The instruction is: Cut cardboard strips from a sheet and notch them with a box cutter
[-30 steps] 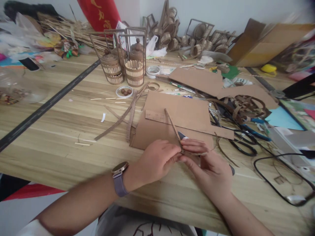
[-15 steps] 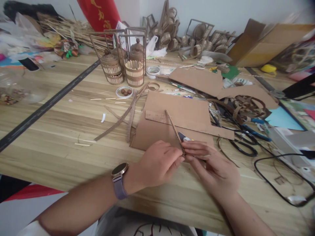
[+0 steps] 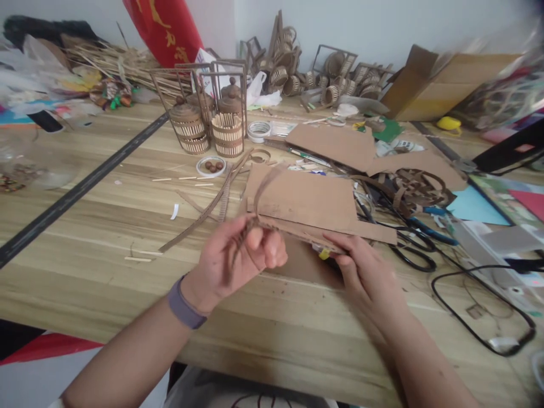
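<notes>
A narrow brown corrugated cardboard strip (image 3: 293,229) is stretched between my two hands. My left hand (image 3: 244,255), palm turned up and fingers curled, pinches its left end. There a thin, blurred length of strip (image 3: 260,190) curves upward. My right hand (image 3: 372,275) grips the right end between thumb and fingers. A small yellow piece (image 3: 324,254) shows beside the right fingertips; what it belongs to is hidden. Under and behind the hands lies a flat cardboard sheet (image 3: 306,192), with a longer cardboard piece (image 3: 374,231) jutting out to its right.
Cardboard strips (image 3: 191,224) and a ring of brown beads (image 3: 212,166) lie left. Behind stand small slatted baskets (image 3: 227,136) in frames. Scissors (image 3: 419,252), a black cable (image 3: 480,340) and coiled strips (image 3: 420,190) lie right. A cardboard box (image 3: 446,85) stands at the back.
My left hand has turned palm up and moved left, away from my right hand. The strip, which pointed away from me, now runs across between the hands. The view has shifted slightly.
</notes>
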The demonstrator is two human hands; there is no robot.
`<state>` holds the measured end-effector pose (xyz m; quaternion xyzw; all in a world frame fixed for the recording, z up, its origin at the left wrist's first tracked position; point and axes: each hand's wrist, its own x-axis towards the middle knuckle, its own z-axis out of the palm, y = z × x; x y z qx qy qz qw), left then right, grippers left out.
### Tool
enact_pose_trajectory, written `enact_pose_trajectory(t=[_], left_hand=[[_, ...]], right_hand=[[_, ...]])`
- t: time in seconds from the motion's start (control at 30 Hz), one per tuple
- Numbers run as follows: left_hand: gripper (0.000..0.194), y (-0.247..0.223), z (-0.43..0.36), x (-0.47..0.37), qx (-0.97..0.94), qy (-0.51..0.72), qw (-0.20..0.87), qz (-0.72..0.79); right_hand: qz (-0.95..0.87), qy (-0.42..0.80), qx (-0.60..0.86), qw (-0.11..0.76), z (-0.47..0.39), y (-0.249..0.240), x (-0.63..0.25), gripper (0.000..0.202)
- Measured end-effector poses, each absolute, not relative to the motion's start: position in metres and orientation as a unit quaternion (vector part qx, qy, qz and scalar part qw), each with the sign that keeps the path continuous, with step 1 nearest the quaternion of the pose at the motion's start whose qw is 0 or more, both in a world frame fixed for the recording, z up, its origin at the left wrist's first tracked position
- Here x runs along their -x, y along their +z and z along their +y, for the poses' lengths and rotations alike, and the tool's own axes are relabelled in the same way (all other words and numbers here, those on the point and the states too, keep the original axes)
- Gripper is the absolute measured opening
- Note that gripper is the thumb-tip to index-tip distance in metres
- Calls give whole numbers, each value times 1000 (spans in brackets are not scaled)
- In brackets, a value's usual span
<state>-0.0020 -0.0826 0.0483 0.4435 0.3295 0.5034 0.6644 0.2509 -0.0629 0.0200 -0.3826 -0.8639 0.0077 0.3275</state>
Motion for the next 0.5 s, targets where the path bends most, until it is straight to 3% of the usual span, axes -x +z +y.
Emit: enact_pose_trajectory(t=[0.13,0.3,0.5], left_hand=[[62,41,-73,-3,-358,559,644,380],[46,22,-83,-27,-381,484,691,378],[25,22,-94,-35,-464,455,656,384]], right_hand=[[-806,61,454,374,-69,20,-245,25],[-769,140,469,411,-81,12,-226,22],[-791,201,403,413,-98,4,-205,18]])
